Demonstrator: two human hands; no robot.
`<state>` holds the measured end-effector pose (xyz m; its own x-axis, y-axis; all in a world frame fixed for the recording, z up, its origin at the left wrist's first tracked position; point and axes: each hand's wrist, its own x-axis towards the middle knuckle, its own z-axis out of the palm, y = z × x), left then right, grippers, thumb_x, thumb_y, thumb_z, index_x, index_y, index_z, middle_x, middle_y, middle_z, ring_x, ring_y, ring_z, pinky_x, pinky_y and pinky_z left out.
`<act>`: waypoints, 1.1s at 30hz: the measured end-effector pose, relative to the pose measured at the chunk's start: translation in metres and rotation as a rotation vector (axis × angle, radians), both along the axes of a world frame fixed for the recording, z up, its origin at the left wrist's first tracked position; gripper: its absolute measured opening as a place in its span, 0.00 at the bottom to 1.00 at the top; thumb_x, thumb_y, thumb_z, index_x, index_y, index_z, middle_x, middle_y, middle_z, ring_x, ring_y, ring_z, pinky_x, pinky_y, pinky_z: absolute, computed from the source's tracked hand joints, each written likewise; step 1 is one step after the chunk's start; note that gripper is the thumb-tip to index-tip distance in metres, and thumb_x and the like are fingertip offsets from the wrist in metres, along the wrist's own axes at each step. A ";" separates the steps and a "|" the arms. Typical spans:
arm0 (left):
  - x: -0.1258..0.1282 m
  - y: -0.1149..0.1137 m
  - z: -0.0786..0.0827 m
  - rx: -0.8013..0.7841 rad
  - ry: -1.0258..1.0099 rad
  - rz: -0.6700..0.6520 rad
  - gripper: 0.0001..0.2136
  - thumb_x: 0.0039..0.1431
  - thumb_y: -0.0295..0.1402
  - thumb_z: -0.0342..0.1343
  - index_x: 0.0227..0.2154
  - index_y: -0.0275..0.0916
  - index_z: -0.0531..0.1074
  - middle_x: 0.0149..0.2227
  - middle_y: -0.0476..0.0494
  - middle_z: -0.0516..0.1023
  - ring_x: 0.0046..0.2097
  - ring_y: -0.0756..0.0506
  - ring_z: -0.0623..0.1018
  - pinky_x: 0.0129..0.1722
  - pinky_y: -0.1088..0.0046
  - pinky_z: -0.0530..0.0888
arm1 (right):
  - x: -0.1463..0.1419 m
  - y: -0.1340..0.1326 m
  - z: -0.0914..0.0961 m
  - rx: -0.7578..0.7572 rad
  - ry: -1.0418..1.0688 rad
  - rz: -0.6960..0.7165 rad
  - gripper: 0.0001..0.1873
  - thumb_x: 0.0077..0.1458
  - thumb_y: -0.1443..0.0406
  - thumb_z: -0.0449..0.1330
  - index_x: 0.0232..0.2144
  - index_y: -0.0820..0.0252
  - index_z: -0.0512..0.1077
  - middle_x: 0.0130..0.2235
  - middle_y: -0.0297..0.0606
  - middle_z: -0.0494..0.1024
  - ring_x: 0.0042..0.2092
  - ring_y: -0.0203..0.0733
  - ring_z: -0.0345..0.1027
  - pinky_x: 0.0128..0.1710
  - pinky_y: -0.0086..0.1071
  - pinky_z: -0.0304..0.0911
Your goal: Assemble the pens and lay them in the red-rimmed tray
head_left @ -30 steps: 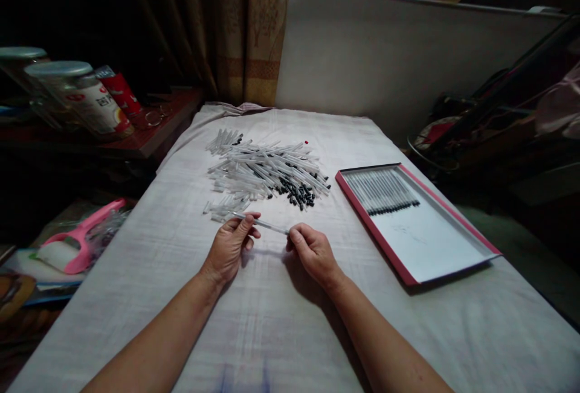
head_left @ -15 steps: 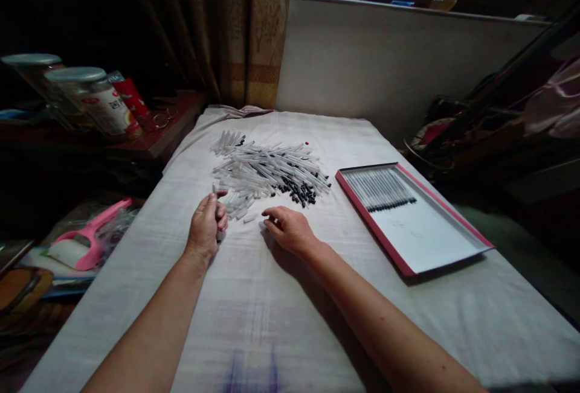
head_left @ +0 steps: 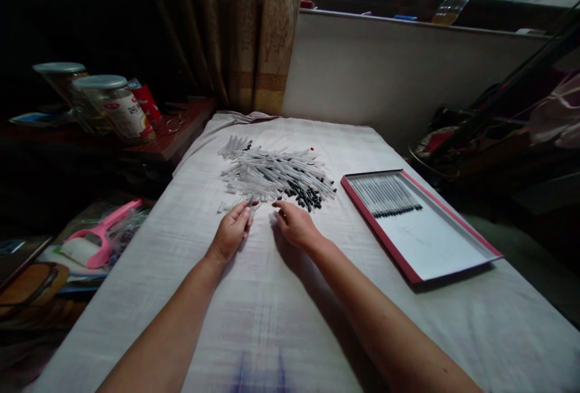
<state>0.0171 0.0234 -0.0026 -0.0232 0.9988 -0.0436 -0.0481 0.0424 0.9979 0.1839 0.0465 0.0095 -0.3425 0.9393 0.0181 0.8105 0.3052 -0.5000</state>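
My left hand (head_left: 232, 231) is closed around a slim pen (head_left: 251, 201), whose pale end shows above the thumb; the fingers hide most of it. Close by on the right, my right hand (head_left: 295, 225) has its fingers curled together, and whatever they may hold is hidden. Just beyond both hands lies a loose heap of clear pen barrels (head_left: 276, 166). Small black pen caps or plugs (head_left: 306, 195) are piled at its near right side. Shorter clear pieces (head_left: 229, 204) lie beside my left fingertips.
A shallow pink-edged box (head_left: 446, 245) on the right holds a row of black-tipped pens (head_left: 385, 194). White cloth (head_left: 254, 314) covers the table. Jars (head_left: 115, 109) stand on a dark side table at left, above a pink-handled tool (head_left: 106, 233). A small red piece (head_left: 312, 149) lies behind the heap.
My left hand has moved right and slightly forward with the pen, closer to my right hand. My right hand has shifted slightly right. The camera view has tilted up a little.
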 end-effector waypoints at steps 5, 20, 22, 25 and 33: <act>0.010 -0.007 -0.007 -0.016 0.135 -0.118 0.26 0.54 0.44 0.56 0.53 0.35 0.71 0.26 0.53 0.70 0.19 0.56 0.66 0.18 0.80 0.63 | 0.046 -0.011 -0.012 -0.396 0.968 -0.348 0.14 0.55 0.61 0.59 0.44 0.57 0.73 0.32 0.34 0.77 0.28 0.34 0.69 0.24 0.26 0.62; 0.028 -0.027 -0.007 0.299 0.809 -0.303 0.18 0.62 0.42 0.48 0.45 0.41 0.78 0.42 0.44 0.83 0.41 0.44 0.82 0.45 0.69 0.76 | 0.064 -0.038 -0.009 -0.557 1.362 -0.485 0.21 0.33 0.60 0.73 0.29 0.61 0.71 0.25 0.35 0.77 0.22 0.28 0.62 0.17 0.19 0.50; 0.028 -0.027 -0.007 0.310 0.834 -0.307 0.18 0.62 0.42 0.48 0.46 0.41 0.78 0.42 0.43 0.83 0.42 0.43 0.82 0.46 0.69 0.76 | 0.063 -0.038 -0.009 -0.542 1.318 -0.457 0.20 0.34 0.59 0.72 0.29 0.61 0.72 0.24 0.35 0.77 0.22 0.29 0.61 0.17 0.20 0.50; 0.029 -0.028 -0.006 0.309 0.833 -0.315 0.18 0.62 0.41 0.48 0.45 0.42 0.78 0.42 0.44 0.83 0.42 0.43 0.82 0.45 0.68 0.76 | 0.061 -0.039 -0.009 -0.527 1.256 -0.445 0.18 0.35 0.59 0.70 0.29 0.62 0.72 0.24 0.35 0.77 0.21 0.29 0.61 0.17 0.21 0.50; 0.028 -0.029 -0.002 0.281 0.845 -0.363 0.14 0.60 0.39 0.52 0.43 0.44 0.79 0.40 0.44 0.84 0.40 0.43 0.81 0.43 0.70 0.75 | 0.064 -0.041 -0.014 -0.499 1.030 -0.294 0.12 0.40 0.62 0.67 0.30 0.60 0.76 0.22 0.29 0.75 0.23 0.31 0.62 0.22 0.25 0.56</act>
<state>0.0453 -0.0052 -0.0049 0.3755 0.9226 0.0880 0.6603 -0.3329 0.6732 0.2483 0.0053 -0.0049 -0.1504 0.9611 -0.2315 -0.0383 -0.2396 -0.9701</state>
